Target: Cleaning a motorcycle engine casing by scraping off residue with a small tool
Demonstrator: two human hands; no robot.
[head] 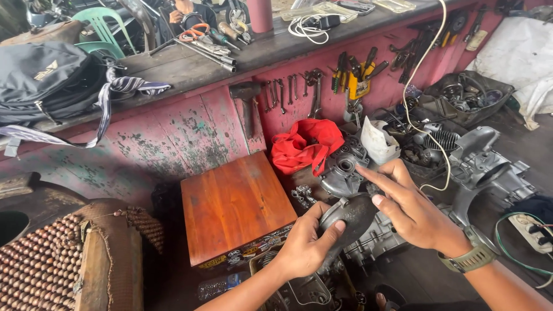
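While you are crouching over the engine parts, your left hand point(305, 245) is curling round the lower end of a dark grey metal cover point(348, 217), thumb pressed flat on its face and the other fingers wrapped underneath, so the piece is sitting steady and tilted up toward you. Your right hand point(412, 210) is resting against the cover's upper edge with its fingers stretched almost straight and gripping nothing, seemingly feeling or bracing the part rather than carrying it. You are holding the cover just above the grey engine casing point(377, 236) on the floor, close beside the wooden box point(236, 204), with a red cloth point(305, 144) lying behind. Spanners point(288, 92) are hanging on the pink bench front point(173, 138), likely kept there within easy reach.
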